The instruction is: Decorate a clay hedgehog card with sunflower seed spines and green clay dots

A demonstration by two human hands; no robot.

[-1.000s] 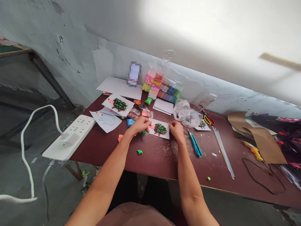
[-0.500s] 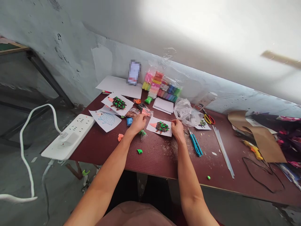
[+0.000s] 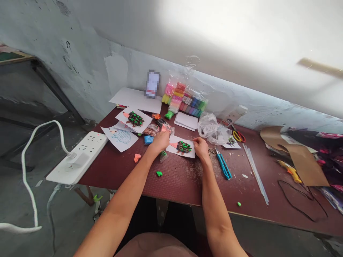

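A white card (image 3: 175, 151) with a clay hedgehog (image 3: 184, 146), pink at the head and dark with green bits on its back, lies on the table between my hands. My left hand (image 3: 160, 141) is closed at the card's left edge, beside a pink clay packet (image 3: 168, 129); its fingertips are partly hidden. My right hand (image 3: 200, 147) pinches the card's right edge. A small green clay packet (image 3: 163, 155) sits just below my left hand. Another hedgehog card (image 3: 146, 121) and a blue hedgehog drawing (image 3: 121, 138) rest to the left.
Blue cutters (image 3: 223, 164), scissors (image 3: 238, 136), glue sticks (image 3: 255, 175) and a yellow glue gun (image 3: 291, 171) lie to the right. Clay packs (image 3: 193, 105), blank paper (image 3: 187, 120) and a plastic bag (image 3: 209, 125) are behind. A power strip (image 3: 77, 157) is at the left.
My left hand has moved slightly right, onto the card's left edge. The card has shifted a little to the left and down, and my right hand has followed its edge.
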